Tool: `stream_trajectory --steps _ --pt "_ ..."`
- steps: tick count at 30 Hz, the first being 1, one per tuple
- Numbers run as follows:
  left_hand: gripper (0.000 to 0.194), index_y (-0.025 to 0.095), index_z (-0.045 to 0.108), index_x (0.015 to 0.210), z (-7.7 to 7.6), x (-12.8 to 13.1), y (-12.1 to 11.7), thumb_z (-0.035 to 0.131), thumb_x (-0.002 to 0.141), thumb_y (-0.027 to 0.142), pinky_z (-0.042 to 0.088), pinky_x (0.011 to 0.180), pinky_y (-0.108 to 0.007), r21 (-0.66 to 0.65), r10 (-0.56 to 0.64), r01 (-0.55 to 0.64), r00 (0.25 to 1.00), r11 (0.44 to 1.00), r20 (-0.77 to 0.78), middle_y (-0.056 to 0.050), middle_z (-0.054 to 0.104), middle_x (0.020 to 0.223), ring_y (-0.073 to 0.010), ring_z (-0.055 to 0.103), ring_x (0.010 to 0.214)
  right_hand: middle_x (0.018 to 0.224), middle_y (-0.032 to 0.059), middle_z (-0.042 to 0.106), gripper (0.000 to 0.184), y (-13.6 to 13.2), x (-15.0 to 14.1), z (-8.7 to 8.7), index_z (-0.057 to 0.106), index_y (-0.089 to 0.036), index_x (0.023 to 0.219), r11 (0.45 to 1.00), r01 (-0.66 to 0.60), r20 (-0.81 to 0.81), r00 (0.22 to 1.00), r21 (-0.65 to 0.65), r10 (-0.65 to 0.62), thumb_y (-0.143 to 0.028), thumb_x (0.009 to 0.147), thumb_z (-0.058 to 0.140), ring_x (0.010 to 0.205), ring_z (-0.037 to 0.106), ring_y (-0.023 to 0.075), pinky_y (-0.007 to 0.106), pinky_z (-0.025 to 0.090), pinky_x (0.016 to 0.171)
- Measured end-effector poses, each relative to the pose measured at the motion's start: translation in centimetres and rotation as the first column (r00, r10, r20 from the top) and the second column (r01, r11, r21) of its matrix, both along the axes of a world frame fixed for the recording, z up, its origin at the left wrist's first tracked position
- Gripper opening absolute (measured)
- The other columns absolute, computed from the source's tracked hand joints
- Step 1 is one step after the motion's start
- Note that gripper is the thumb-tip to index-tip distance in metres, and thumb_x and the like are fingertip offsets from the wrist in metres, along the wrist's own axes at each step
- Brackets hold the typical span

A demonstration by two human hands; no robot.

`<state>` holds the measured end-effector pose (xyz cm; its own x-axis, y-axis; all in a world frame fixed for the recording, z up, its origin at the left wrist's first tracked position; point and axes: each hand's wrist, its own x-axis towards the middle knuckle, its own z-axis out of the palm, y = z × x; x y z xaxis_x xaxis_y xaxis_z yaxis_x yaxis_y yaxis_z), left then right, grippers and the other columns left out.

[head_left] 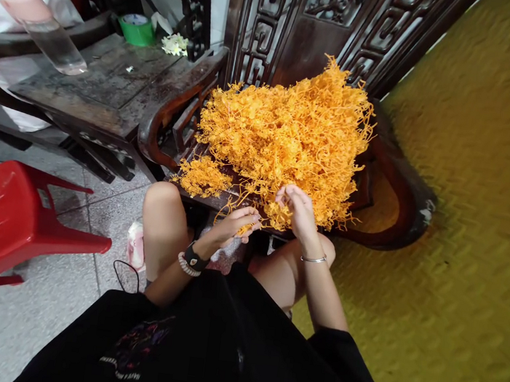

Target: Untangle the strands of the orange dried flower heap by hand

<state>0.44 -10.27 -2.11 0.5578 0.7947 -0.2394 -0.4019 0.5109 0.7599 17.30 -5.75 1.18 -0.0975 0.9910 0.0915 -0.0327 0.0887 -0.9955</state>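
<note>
A large heap of tangled, thin, branching orange strands point(285, 133) covers the seat of a dark carved wooden chair. Below its left side, a smaller orange clump point(204, 177) lies at the seat's front edge. My left hand point(238, 225), above the gap between my knees, is closed around a few orange strands, some trailing up and left from the fingers. At the front of the heap, my right hand point(297, 207) has its fingers curled together against the orange mass. Whatever is between those fingertips is too small to make out.
On the left, a dark wooden side table point(110, 83) bears a green tape roll point(137, 31), pale flowers point(175, 45) and a clear bottle with a pink cap point(46, 32). A red plastic stool point(4, 222) stands nearby. A yellow-brown textured surface point(472, 242) fills the right.
</note>
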Motion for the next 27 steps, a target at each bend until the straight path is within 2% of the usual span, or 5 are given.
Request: stream_trajectory --steps 7,12,18,21,27 --pt "0.04 0.014 0.057 0.073 -0.2 2.0 0.8 0.059 0.077 0.054 0.031 0.036 -0.017 0.344 0.208 -0.117 0.948 0.931 -0.24 0.004 0.049 0.064 -0.0018 0.034 0.039 0.075 0.0022 0.064 0.02 -0.9 0.4 1.2 0.067 -0.021 0.082 0.996 -0.079 0.193 0.979 0.05 0.068 -0.035 0.087 0.054 0.074 0.057 0.0161 0.031 0.045 0.074" --pt "0.043 0.014 0.055 0.065 -0.7 2.6 1.3 0.061 0.074 0.055 0.027 0.037 -0.018 0.374 0.284 -0.162 0.912 0.913 -0.297 0.007 0.04 0.052 -0.0034 0.034 0.039 0.086 0.0036 0.066 0.016 -1.6 0.1 0.8 0.065 -0.021 0.09 0.973 -0.222 0.219 0.954 0.059 0.205 -0.034 0.083 0.059 0.079 0.061 0.017 0.034 0.048 0.08" --pt "0.041 0.013 0.059 0.08 -1.5 2.2 1.1 0.056 0.079 0.054 0.031 0.037 -0.018 0.294 0.153 -0.097 0.973 0.951 -0.174 0.006 0.042 0.059 -0.0041 0.035 0.042 0.085 0.0024 0.064 0.015 -1.9 0.4 -0.2 0.061 -0.021 0.094 0.985 -0.175 0.125 0.977 -0.011 0.175 -0.031 0.082 0.062 0.067 0.058 0.0127 0.027 0.05 0.065" --pt "0.036 0.015 0.057 0.078 -1.7 1.6 0.9 0.057 0.08 0.051 0.032 0.037 -0.017 0.31 0.178 -0.121 0.971 0.943 -0.161 0.007 0.04 0.059 -0.0035 0.036 0.041 0.087 0.0022 0.062 0.02 -2.1 0.4 -0.3 0.059 -0.023 0.101 0.982 -0.19 0.138 0.972 -0.007 0.189 -0.031 0.083 0.061 0.065 0.056 0.0124 0.027 0.049 0.061" --pt "0.03 0.017 0.054 0.075 -1.8 0.4 1.5 0.058 0.081 0.047 0.033 0.038 -0.018 0.343 0.246 -0.172 0.952 0.923 -0.184 0.007 0.043 0.057 -0.0039 0.04 0.037 0.114 0.0073 0.058 0.04 -3.3 0.1 0.1 0.049 -0.029 0.129 0.934 -0.31 0.478 0.857 0.179 0.193 -0.027 0.089 0.052 0.105 0.054 0.023 0.043 0.044 0.094"
